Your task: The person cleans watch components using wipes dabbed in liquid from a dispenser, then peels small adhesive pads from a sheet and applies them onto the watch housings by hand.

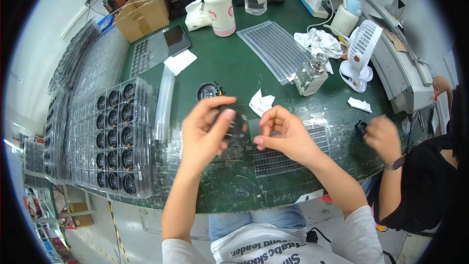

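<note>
My left hand (207, 129) is closed around a round black part (237, 126), held above the green table. To the right of it, my right hand (283, 132) has its thumb and index finger close together; whether anything small is between them is too small to tell. Below my right hand lies a sheet with rows of small black pieces (278, 160). Another round black part (209, 91) rests on the table behind my left hand. A crumpled white tissue (261, 102) lies behind the gap between my hands.
Clear trays of round black parts (113, 139) stand at the left. Behind are a pink-lidded bottle (220, 10), a phone (177, 40) and a dotted sheet (276, 49). A glass bottle (311, 76) and white fan (360, 51) stand right. A co-worker's hand (383, 134) is at the right.
</note>
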Action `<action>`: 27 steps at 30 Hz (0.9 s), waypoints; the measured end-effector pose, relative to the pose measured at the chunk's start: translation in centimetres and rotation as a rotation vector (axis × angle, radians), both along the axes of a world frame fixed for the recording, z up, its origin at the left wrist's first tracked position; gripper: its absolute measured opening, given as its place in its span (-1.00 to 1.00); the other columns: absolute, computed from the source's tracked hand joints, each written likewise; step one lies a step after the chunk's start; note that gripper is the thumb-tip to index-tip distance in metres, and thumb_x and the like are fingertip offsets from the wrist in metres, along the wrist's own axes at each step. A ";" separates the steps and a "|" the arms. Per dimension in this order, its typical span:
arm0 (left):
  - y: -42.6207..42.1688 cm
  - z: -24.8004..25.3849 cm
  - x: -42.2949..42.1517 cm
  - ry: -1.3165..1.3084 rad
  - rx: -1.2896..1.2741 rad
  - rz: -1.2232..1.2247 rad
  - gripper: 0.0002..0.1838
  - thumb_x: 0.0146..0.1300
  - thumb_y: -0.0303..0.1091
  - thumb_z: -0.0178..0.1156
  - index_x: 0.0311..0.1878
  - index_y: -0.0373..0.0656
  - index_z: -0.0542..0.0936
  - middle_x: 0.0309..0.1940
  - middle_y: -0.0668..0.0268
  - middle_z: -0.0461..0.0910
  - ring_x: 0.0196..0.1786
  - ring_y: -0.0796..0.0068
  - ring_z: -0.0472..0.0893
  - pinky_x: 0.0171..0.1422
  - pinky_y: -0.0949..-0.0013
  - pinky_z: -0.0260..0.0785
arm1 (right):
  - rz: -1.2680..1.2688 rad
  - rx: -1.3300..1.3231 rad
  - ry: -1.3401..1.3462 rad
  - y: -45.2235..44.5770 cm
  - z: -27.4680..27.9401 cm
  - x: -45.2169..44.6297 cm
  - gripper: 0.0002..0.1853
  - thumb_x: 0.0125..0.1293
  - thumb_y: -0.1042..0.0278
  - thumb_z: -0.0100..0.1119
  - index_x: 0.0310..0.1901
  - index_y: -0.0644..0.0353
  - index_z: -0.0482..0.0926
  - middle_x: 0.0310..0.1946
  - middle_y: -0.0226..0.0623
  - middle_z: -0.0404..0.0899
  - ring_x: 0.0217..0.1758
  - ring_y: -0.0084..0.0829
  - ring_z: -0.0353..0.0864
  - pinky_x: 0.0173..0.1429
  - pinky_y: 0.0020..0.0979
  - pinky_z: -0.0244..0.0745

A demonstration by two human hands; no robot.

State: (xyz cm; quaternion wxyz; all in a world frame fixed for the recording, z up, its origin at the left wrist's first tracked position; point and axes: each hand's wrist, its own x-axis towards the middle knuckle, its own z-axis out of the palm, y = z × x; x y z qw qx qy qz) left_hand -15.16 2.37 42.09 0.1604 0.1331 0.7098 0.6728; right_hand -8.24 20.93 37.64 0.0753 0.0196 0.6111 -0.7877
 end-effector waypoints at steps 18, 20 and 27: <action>-0.7 -5.0 -6.1 0.493 -0.168 0.282 -0.71 0.31 -0.30 0.18 0.01 -0.26 0.60 0.04 0.15 0.52 0.04 0.40 0.55 0.09 0.40 0.44 | 0.027 1.245 0.376 1.0 0.8 1.0 -0.69 0.06 0.30 0.34 -0.15 0.10 0.52 -0.19 -0.37 0.50 -0.03 -0.28 0.47 0.02 -0.29 0.44; -0.2 -5.4 -5.6 0.602 -0.139 0.405 -0.67 0.35 -0.29 0.12 0.10 -0.24 0.54 0.06 0.13 0.51 0.08 0.38 0.53 0.12 0.37 0.40 | 0.034 1.262 0.401 0.8 0.3 0.9 -0.72 0.05 0.30 0.34 -0.18 0.09 0.54 -0.19 -0.38 0.50 -0.02 -0.28 0.47 0.02 -0.28 0.44; 1.2 -3.4 1.1 1.147 -0.497 0.438 -0.46 0.29 -0.40 0.08 0.31 -0.34 0.22 0.33 -0.01 0.10 0.37 0.10 0.13 0.38 0.15 0.10 | 0.063 1.209 0.404 1.0 -1.0 0.7 -0.82 0.02 0.32 0.35 -0.31 0.08 0.60 -0.23 -0.34 0.54 -0.02 -0.25 0.49 -0.02 -0.27 0.47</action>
